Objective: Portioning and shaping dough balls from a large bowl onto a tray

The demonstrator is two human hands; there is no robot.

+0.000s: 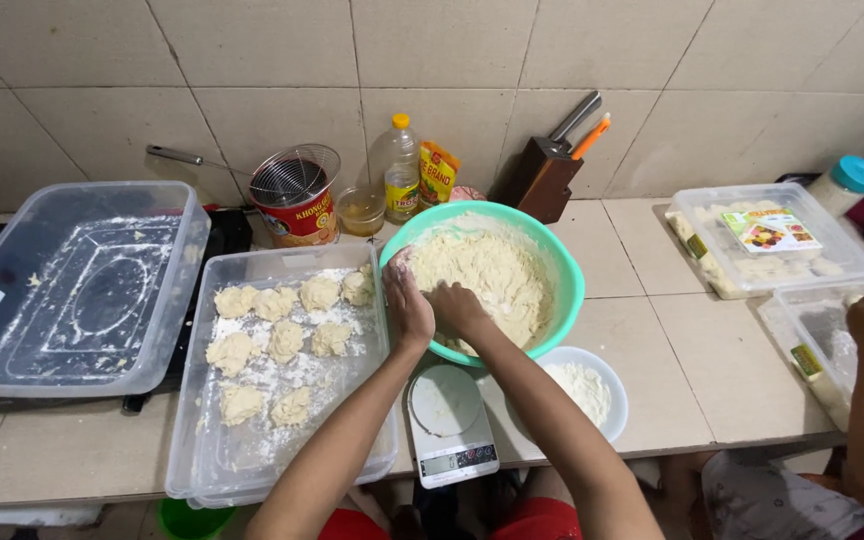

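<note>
Dough [487, 275] fills the green bowl [567, 270]; left hand [407, 305] and right hand [455, 308] clench it at the near rim.

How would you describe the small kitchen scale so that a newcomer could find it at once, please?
Start at the big green bowl of dough on the tiled counter. Just below it, at the counter's front edge, between the person's forearms, sits the scale. Unlike the round white flour bowl beside it, it is flat and rectangular, with a round platform and a display.

co-worker's tub [832, 350] cut by right edge, right hand [455, 308] fingers buried in dough [487, 275]
</note>
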